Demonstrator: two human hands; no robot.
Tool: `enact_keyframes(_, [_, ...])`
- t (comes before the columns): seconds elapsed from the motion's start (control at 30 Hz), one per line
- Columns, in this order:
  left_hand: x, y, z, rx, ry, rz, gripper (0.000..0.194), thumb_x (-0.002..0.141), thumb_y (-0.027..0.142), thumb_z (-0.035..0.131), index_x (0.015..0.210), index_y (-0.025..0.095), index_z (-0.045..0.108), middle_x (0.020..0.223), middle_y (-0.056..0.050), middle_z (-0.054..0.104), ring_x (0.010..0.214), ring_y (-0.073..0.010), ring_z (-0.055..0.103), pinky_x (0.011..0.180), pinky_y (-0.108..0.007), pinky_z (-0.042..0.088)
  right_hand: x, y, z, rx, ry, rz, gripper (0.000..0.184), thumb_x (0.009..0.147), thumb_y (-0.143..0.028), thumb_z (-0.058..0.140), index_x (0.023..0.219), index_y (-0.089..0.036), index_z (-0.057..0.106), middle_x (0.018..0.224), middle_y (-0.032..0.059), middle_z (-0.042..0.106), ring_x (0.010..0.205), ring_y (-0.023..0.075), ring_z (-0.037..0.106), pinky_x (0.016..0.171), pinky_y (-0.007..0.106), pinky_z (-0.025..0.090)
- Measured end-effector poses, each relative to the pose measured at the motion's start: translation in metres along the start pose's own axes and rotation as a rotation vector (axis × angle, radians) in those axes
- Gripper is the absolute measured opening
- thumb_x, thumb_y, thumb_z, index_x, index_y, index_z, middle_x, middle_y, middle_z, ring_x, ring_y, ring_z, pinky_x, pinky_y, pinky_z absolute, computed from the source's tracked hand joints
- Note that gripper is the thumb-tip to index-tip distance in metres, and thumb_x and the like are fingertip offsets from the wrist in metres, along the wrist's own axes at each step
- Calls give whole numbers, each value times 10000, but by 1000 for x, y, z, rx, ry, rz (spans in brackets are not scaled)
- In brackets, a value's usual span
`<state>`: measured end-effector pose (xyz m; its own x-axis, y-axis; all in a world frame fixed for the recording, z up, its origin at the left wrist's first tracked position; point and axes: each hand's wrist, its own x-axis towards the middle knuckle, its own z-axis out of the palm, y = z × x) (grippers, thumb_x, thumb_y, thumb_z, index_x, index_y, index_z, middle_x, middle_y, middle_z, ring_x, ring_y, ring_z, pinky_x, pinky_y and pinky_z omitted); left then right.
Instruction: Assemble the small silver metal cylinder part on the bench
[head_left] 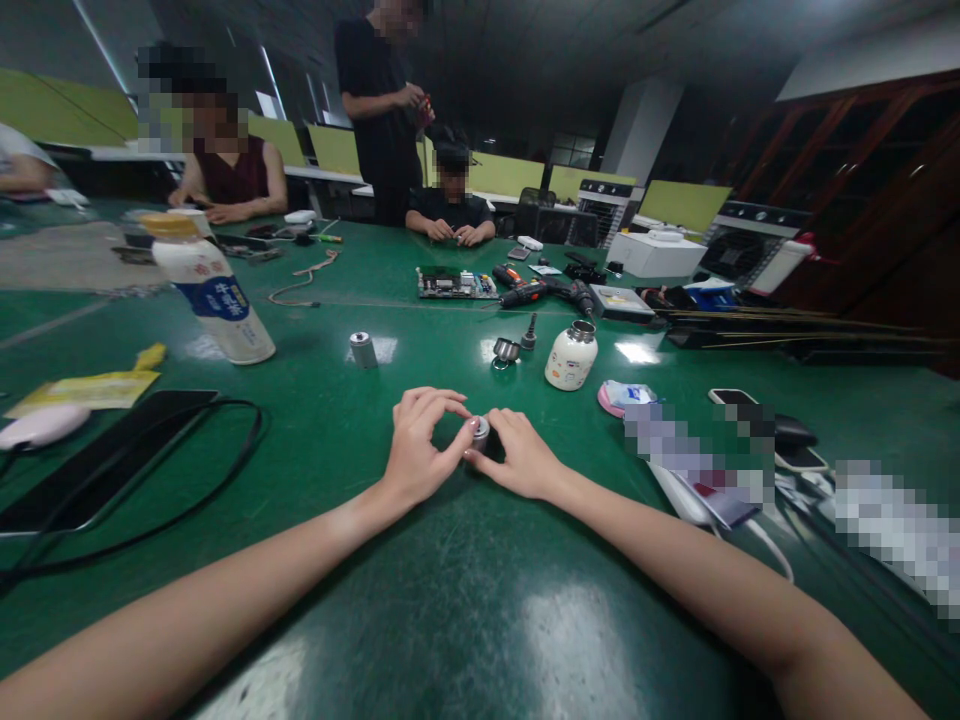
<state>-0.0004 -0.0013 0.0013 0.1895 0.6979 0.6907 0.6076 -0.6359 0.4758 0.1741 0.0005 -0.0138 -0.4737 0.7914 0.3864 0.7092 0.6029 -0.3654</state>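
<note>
Metal cylinder (481,432), slip: small, smooth-looking, held by fingertips — uneven pressure from the two sides could twist it loose or tip it.
Fingers, crowding: both thumbs close in on the small body; one could block the other or hide its top.
Open flask (571,360), knock: stands uncapped beyond the right hand; a wide outward sweep might topple it.
Black cable (260,420), snag: looped near the left forearm, liable to catch if that arm swings out.
Cylinder, position: between the hands, upright, over the green counter (420,620); whether its base touches cannot be told.
Left hand (417,448): fingertips pinched on the cylinder, thumb at its top.
Right hand (525,458): thumb and fingers closed on the opposite side.
Second cylinder (363,351): upright, beyond the left hand — untouched.
</note>
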Motion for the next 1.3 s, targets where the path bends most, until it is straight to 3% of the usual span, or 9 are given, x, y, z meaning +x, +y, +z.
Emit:
enact_keyframes(0.13, [0,-1,1,-24,-66,38,213,876,281,580,1064,250,675,1156,-44,646,1099,-229,495,964,-426,378,0,2,2,-2,9,-19,268,871,-425,572,917,-178,478,872,56,556,828,210,519,765,345,406])
enact_keyframes(0.3, [-2,-4,1,-33,-81,45,161,878,278,577,942,262,724,1147,-45,641,1098,-237,476,962,-443,388,0,2,2,4,15,-18,265,862,-429,579,915,-190,476,859,47,553,819,211,521,755,348,407])
enact_keyframes(0.63, [0,-2,2,-83,-55,13,126,841,282,615,877,261,734,1078,-51,646,1060,-236,528,934,-431,427,0,1,1,26,11,-11,267,856,-435,589,894,-199,472,846,39,554,810,206,528,748,338,401])
enact_keyframes(0.8, [1,-3,2,-74,17,16,149,862,304,605,904,262,742,997,-43,680,999,-221,546,912,-409,433,-1,0,0,16,10,-10,292,854,-462,589,914,-197,482,852,39,563,822,209,533,763,340,399])
enact_keyframes(0.93, [-1,-11,4,130,87,-117,190,875,366,598,977,313,749,1060,-49,699,1030,-272,496,900,-489,383,0,-1,-1,14,17,-11,307,849,-476,598,918,-198,487,860,39,569,825,206,535,768,334,394])
enact_keyframes(1.1, [-11,-27,12,361,8,-249,194,814,465,641,852,338,782,1270,-103,606,1106,-378,415,837,-596,331,0,-1,-1,9,14,-12,303,844,-475,604,894,-201,483,843,32,563,820,203,531,758,330,394])
enact_keyframes(1.3, [-6,-24,9,290,51,-243,187,832,442,628,889,338,773,1198,-96,639,1099,-357,431,857,-574,349,0,-1,-1,15,16,-5,305,841,-470,613,902,-202,482,854,33,563,821,200,527,764,331,399])
